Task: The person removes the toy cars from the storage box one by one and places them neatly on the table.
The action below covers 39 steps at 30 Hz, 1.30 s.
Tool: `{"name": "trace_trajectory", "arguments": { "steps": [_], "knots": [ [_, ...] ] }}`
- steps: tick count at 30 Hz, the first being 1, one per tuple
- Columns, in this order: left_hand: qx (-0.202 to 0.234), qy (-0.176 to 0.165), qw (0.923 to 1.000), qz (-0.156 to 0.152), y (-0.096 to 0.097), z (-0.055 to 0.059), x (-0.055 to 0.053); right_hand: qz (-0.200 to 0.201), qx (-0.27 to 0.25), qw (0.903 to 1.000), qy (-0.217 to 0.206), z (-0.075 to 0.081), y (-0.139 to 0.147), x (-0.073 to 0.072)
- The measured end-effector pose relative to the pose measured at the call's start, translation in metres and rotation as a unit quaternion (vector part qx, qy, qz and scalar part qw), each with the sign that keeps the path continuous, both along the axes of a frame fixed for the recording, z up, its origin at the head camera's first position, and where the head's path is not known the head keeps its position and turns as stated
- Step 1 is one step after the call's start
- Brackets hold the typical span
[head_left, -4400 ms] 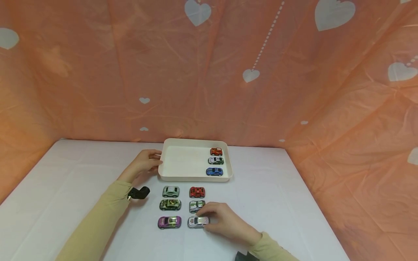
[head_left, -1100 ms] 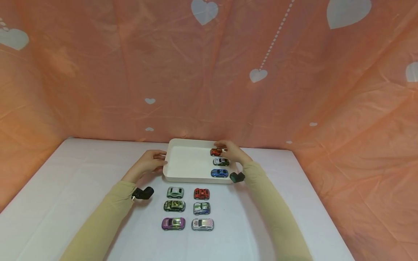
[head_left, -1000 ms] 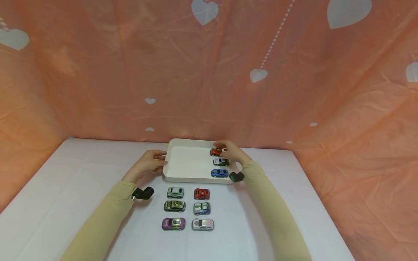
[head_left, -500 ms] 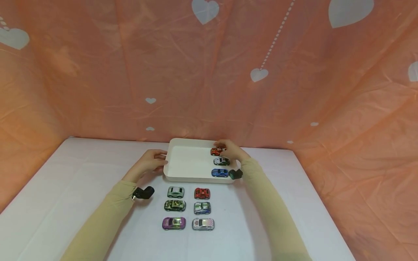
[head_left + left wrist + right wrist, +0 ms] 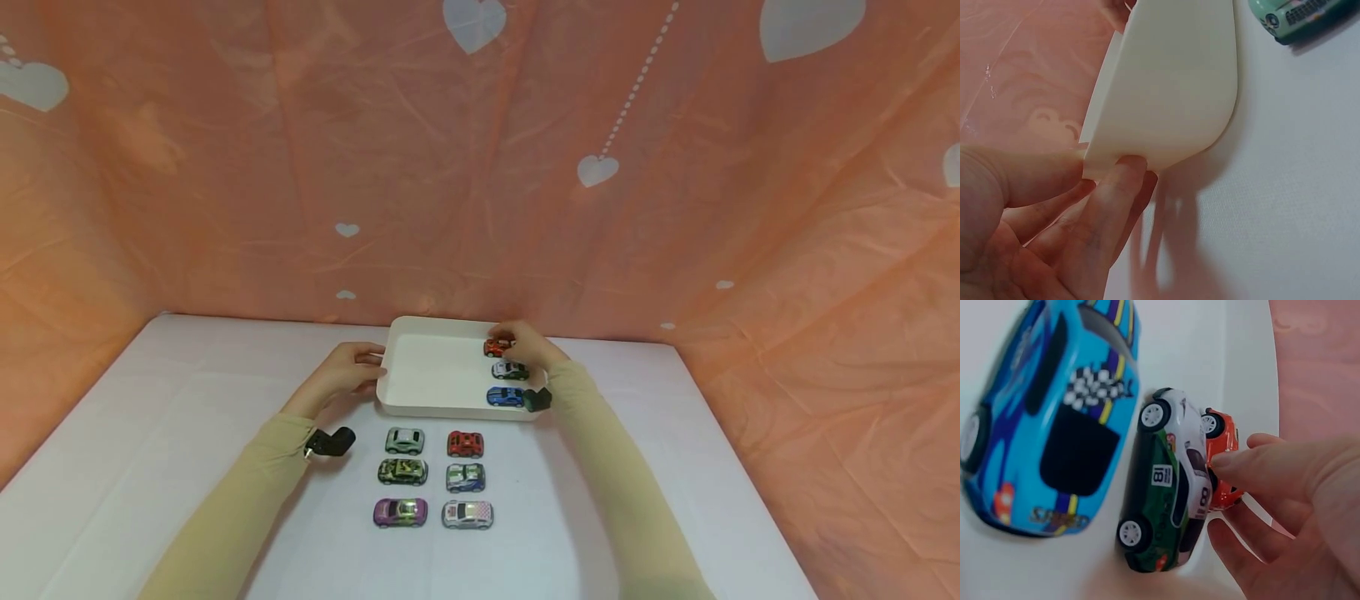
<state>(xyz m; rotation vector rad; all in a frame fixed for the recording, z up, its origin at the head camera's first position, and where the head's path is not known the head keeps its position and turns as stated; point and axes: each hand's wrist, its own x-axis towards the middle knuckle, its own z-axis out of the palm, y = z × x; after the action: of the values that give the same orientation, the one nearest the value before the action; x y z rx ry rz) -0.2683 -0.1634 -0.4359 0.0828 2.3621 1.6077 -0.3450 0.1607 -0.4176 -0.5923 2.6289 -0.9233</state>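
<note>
In the head view, my left hand [image 5: 341, 372] grips the left edge of the white tray [image 5: 431, 371]. The left wrist view shows its thumb on the rim and fingers beneath the corner. At the tray's back right, my right hand [image 5: 531, 346] pinches an orange toy car [image 5: 1224, 437], thumb on the near side and fingers beyond, partly covering it. Beside it lie a white-and-green toy car [image 5: 1172, 481] and a blue toy car [image 5: 1079, 425], forming a column along the tray's right side. Both cars are apart from the fingers.
Several toy cars stand in two columns before the tray: pale green [image 5: 405, 441], camouflage [image 5: 402, 472] and purple [image 5: 401, 512] on the left; red [image 5: 465, 444], white-green-blue [image 5: 466, 477] and silver [image 5: 468, 514] on the right. An orange curtain [image 5: 450, 250] hangs behind the table.
My right hand has gone from the silver toy car on the table to the orange one in the tray. During the last second it barely shifts. My left hand stays on the tray.
</note>
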Motion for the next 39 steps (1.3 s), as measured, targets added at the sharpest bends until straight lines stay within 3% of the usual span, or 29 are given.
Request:
{"name": "trace_trajectory", "arguments": {
  "steps": [8, 39],
  "knots": [
    [0.009, 0.003, 0.9999, 0.002, 0.0001, -0.0030, -0.0010, -0.023, -0.005, 0.9995, -0.022, -0.0028, 0.0006, 0.0016],
    [0.006, 0.008, 0.9999, -0.002, 0.0032, -0.0028, 0.0006, 0.013, -0.001, 0.9997, 0.023, -0.0034, 0.0082, 0.0056]
  ]
}}
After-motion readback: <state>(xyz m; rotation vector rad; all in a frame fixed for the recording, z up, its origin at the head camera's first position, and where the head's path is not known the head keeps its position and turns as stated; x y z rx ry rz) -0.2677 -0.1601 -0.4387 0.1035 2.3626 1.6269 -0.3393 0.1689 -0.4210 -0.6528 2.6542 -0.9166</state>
